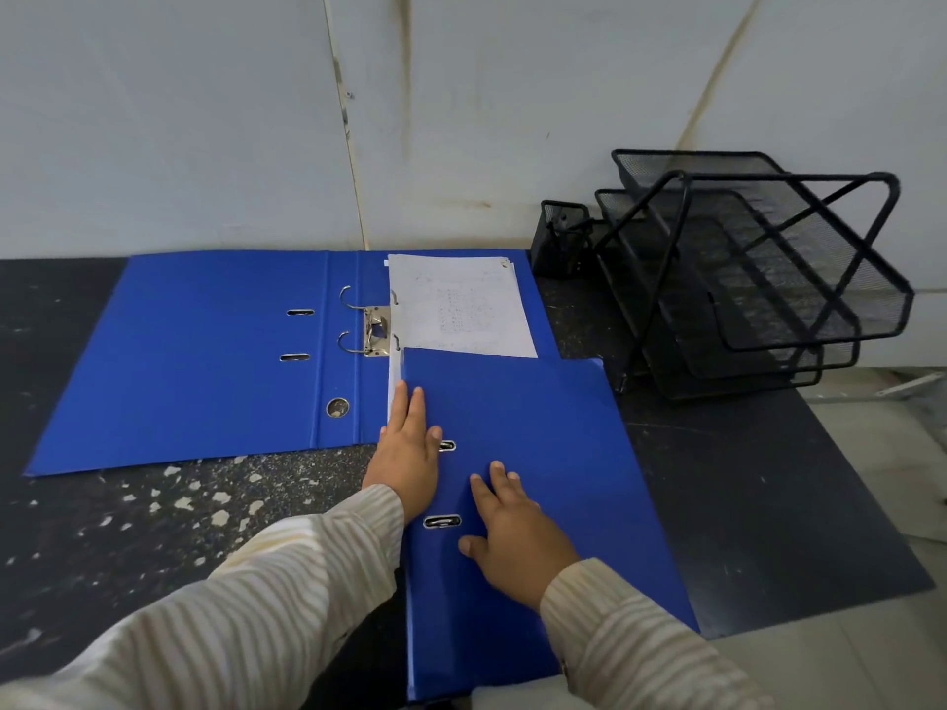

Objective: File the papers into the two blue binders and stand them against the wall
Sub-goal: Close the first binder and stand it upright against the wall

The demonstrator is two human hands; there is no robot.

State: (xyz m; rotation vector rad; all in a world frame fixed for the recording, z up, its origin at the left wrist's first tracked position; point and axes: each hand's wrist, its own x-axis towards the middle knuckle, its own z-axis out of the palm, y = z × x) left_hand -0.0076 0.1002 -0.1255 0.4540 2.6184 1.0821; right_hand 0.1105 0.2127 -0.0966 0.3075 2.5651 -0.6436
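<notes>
An open blue binder (205, 351) lies flat against the wall, its metal rings (358, 320) open and a stack of papers (461, 304) on its right half. A second, shut blue binder (553, 453) lies in front, overlapping the first one's lower right part. My left hand (410, 448) lies flat along the shut binder's left edge, fingers on the cover and on the paper edges beneath. My right hand (512, 535) rests flat on the cover with fingers spread, beside the lower slot (442, 521). Neither hand grips anything.
A black mesh three-tier letter tray (758, 279) stands at the right by the wall, with a black mesh pen cup (561, 238) to its left. The dark speckled table (153, 530) ends at the right (845, 504), where a pale floor shows.
</notes>
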